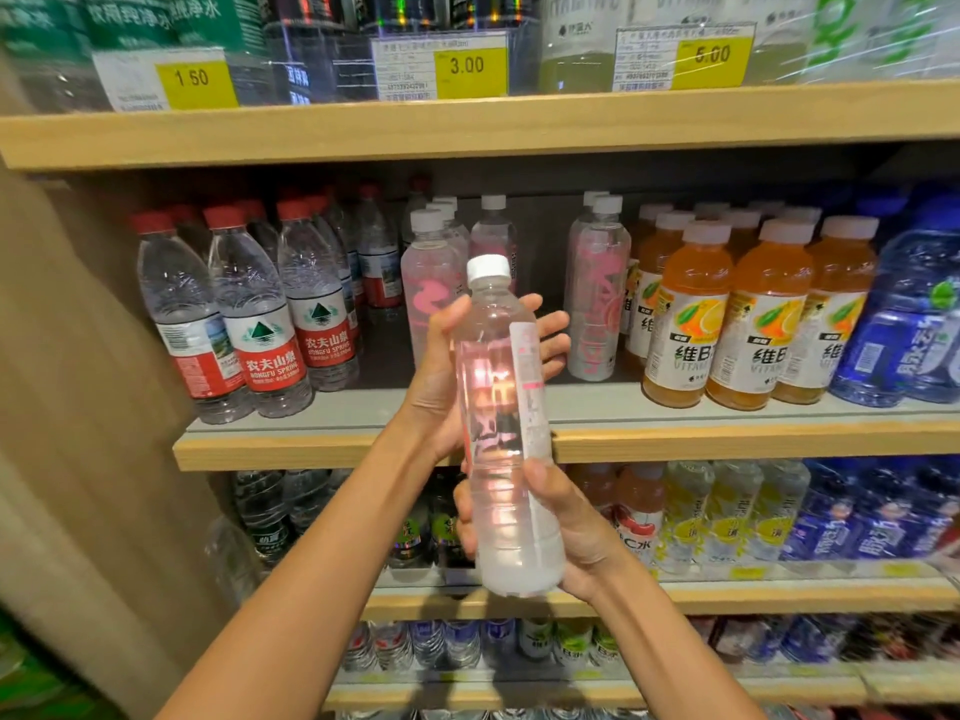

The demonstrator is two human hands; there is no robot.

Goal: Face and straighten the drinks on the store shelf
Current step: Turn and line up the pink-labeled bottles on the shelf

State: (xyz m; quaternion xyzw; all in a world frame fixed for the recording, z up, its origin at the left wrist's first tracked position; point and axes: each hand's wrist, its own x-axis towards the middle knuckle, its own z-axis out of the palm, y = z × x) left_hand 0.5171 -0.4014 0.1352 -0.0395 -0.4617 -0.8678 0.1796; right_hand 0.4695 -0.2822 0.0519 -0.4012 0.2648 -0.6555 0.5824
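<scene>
Shelf (675, 439) gap lies straight beyond your hands: left hand (441, 366) grips near-upright pink bottle (498, 407) high, right hand (561, 522) low.

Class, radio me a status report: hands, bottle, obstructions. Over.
Left hand grips pink-label bottle high, right hand grips it low. Bottle near upright, in front of middle shelf. Gap between shelved pink bottles open, nothing blocking.

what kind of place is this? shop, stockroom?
Most likely a shop's drinks aisle. Wooden shelves carry rows of red-capped water bottles and orange drinks, yellow price tags stand along the upper shelf, and the left hand and right hand hold a clear bottle out front.
</scene>
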